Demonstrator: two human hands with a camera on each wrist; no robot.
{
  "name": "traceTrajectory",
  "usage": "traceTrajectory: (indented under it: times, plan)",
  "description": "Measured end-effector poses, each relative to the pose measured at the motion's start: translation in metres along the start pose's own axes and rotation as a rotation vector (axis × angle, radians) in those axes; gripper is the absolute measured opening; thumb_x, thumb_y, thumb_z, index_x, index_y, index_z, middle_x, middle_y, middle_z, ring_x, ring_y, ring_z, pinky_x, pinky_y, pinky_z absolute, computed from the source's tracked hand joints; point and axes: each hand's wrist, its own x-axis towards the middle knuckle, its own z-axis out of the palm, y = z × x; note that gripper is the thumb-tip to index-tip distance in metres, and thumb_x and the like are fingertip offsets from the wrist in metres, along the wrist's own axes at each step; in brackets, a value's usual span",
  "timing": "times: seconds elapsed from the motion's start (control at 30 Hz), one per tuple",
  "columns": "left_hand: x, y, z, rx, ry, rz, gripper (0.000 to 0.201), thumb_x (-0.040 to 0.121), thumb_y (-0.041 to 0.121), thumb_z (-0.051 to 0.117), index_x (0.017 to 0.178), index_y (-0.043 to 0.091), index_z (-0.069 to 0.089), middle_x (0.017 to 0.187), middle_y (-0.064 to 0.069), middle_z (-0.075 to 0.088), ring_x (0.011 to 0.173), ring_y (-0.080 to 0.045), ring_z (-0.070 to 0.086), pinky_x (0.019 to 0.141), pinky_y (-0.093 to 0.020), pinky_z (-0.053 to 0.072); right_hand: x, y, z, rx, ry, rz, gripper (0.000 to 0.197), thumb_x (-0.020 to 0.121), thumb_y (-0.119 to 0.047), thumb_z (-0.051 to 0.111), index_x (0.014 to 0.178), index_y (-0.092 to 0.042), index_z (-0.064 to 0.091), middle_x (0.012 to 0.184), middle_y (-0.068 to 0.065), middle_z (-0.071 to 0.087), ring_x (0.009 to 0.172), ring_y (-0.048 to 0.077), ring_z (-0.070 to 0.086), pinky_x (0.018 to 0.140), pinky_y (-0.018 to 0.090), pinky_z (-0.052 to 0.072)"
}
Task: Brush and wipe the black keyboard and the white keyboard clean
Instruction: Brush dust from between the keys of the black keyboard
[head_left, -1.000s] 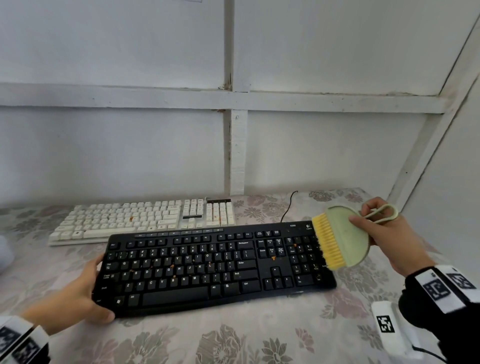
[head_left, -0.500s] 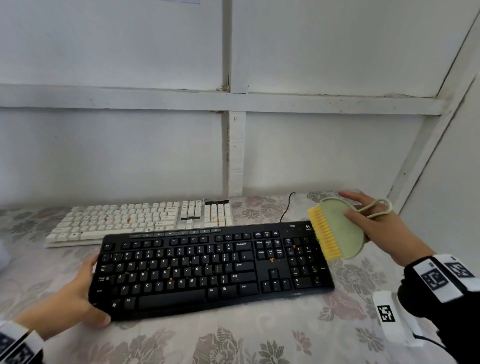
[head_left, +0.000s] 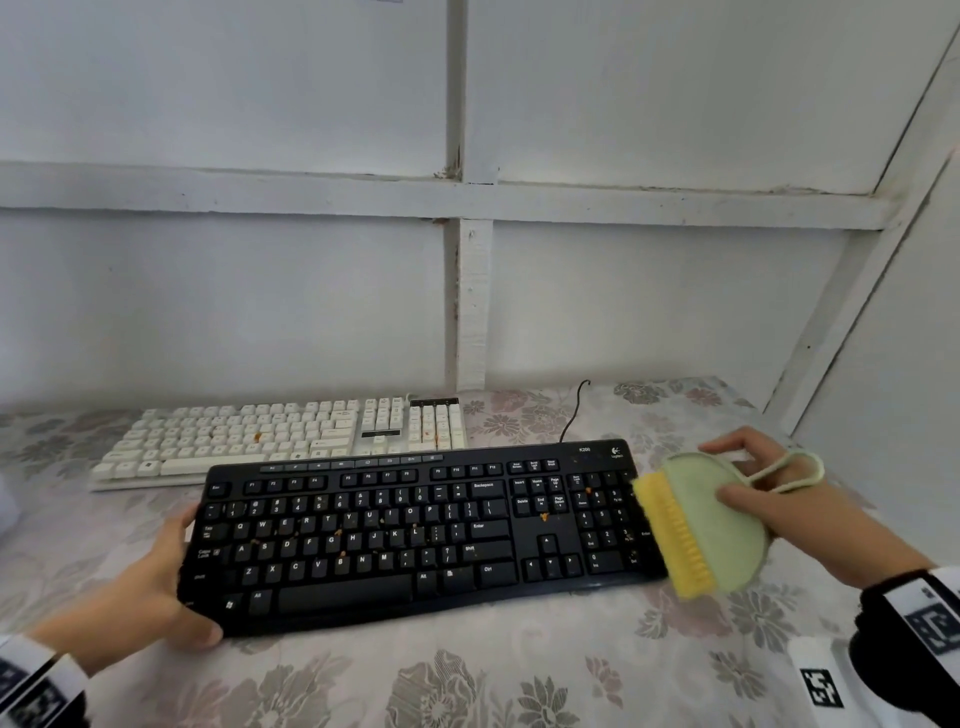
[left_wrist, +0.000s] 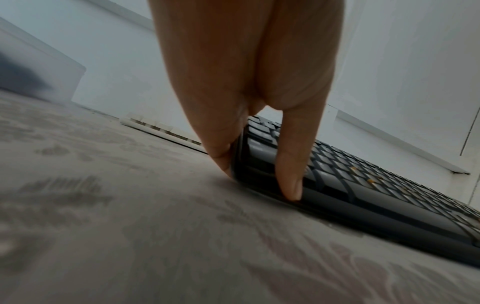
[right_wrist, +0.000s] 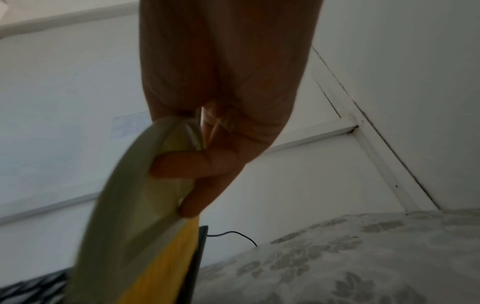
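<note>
Lowered since the earlier frame: brush (head_left: 706, 525) now at the right end of the black keyboard (head_left: 415, 530).

Right hand (head_left: 779, 499) fingers grip the brush body, bristles beside the numeric keys. Left hand (head_left: 156, 587) fingers (left_wrist: 288, 164) clasp the black keyboard's left end, thumb on top. White keyboard (head_left: 280, 436) lies beyond the fingers on the worktop (head_left: 519, 675).

A bench (head_left: 519, 675) covered in a pale flowered cloth carried two keyboards. The black keyboard (head_left: 415, 530) lay nearer, its thin cable (head_left: 571, 415) trailing back toward the wall. The white keyboard (head_left: 280, 436) lay just behind it, offset to the left.
</note>
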Motion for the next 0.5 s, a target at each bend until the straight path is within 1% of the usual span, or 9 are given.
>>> traceTrajectory:
  times: [0.1, 0.13, 0.2, 0.23, 0.3, 0.33, 0.4, 0.43, 0.5]
  plan:
    - [0.001, -0.001, 0.000, 0.007, 0.005, -0.005, 0.113, 0.007, 0.039, 0.095, 0.091, 0.084, 0.035, 0.123, -0.002, 0.055, 0.115, -0.026, 0.050, 0.096, -0.044, 0.037, 0.013, -0.005, 0.002, 0.051, 0.114, -0.047, 0.034, 0.090, -0.006, 0.055, 0.108, -0.034, 0.057, 0.100, 0.007, 0.067, 0.085, 0.031, 0.064, 0.058, 0.038, 0.052]
    - [0.002, -0.002, -0.001, 0.026, -0.007, -0.007, 0.116, 0.007, 0.035, 0.096, 0.092, 0.083, 0.034, 0.123, -0.002, 0.055, 0.115, -0.026, 0.050, 0.096, -0.044, 0.037, 0.016, -0.007, 0.004, 0.058, 0.126, -0.051, 0.036, 0.091, -0.006, 0.055, 0.110, -0.037, 0.057, 0.101, 0.007, 0.067, 0.087, 0.030, 0.064, 0.058, 0.036, 0.053]
    - [0.005, -0.013, -0.005, 0.026, -0.001, -0.029, 0.122, 0.012, 0.017, 0.095, 0.096, 0.080, 0.032, 0.122, -0.003, 0.056, 0.118, -0.028, 0.050, 0.098, -0.044, 0.036, 0.019, -0.007, 0.009, 0.059, 0.126, -0.047, 0.039, 0.091, -0.007, 0.054, 0.111, -0.040, 0.057, 0.101, 0.006, 0.066, 0.087, 0.026, 0.064, 0.057, 0.032, 0.052]
    - [0.006, -0.013, -0.006, 0.022, -0.001, -0.035, 0.122, 0.015, 0.011, 0.094, 0.096, 0.078, 0.032, 0.121, -0.003, 0.056, 0.118, -0.029, 0.050, 0.098, -0.044, 0.036, 0.019, -0.006, 0.010, 0.055, 0.126, -0.044, 0.039, 0.091, -0.006, 0.054, 0.110, -0.040, 0.058, 0.101, 0.006, 0.065, 0.085, 0.024, 0.064, 0.054, 0.028, 0.051]
    - [0.005, -0.007, -0.003, 0.013, 0.010, -0.025, 0.119, 0.016, 0.011, 0.092, 0.094, 0.078, 0.032, 0.123, -0.004, 0.056, 0.112, -0.024, 0.051, 0.098, -0.042, 0.036, 0.012, -0.003, 0.010, 0.026, 0.108, -0.039, 0.037, 0.091, -0.004, 0.054, 0.110, -0.036, 0.058, 0.101, 0.006, 0.065, 0.081, 0.021, 0.063, 0.049, 0.022, 0.050]
    - [0.003, -0.002, -0.001, 0.008, 0.032, -0.018, 0.117, 0.017, 0.009, 0.089, 0.090, 0.080, 0.032, 0.123, -0.005, 0.056, 0.109, -0.022, 0.051, 0.097, -0.040, 0.036, 0.008, 0.001, 0.010, -0.005, 0.085, -0.030, 0.036, 0.091, -0.004, 0.054, 0.110, -0.034, 0.058, 0.102, 0.005, 0.066, 0.080, 0.021, 0.064, 0.048, 0.021, 0.050]
    - [0.000, 0.008, 0.005, 0.014, 0.053, 0.014, 0.109, 0.025, 0.003, 0.084, 0.080, 0.084, 0.035, 0.116, -0.003, 0.056, 0.106, -0.022, 0.050, 0.094, -0.039, 0.036, -0.002, 0.010, 0.010, -0.089, 0.003, 0.008, 0.036, 0.090, -0.004, 0.055, 0.108, -0.035, 0.059, 0.099, 0.000, 0.067, 0.081, 0.024, 0.065, 0.053, 0.027, 0.054]
    - [0.000, 0.009, 0.007, 0.011, 0.055, 0.017, 0.110, 0.028, 0.000, 0.083, 0.077, 0.085, 0.036, 0.115, -0.003, 0.055, 0.108, -0.024, 0.050, 0.094, -0.040, 0.036, -0.007, 0.014, 0.009, -0.113, -0.038, 0.031, 0.038, 0.089, -0.004, 0.055, 0.105, -0.038, 0.061, 0.098, -0.001, 0.068, 0.082, 0.025, 0.066, 0.057, 0.030, 0.055]
    - [-0.003, 0.011, 0.010, 0.032, 0.031, 0.020, 0.114, 0.031, -0.006, 0.083, 0.080, 0.086, 0.035, 0.118, -0.005, 0.055, 0.112, -0.028, 0.050, 0.094, -0.042, 0.035, -0.012, 0.015, 0.003, -0.086, -0.043, 0.038, 0.040, 0.089, -0.003, 0.056, 0.100, -0.040, 0.064, 0.097, 0.001, 0.069, 0.086, 0.027, 0.066, 0.064, 0.036, 0.054]
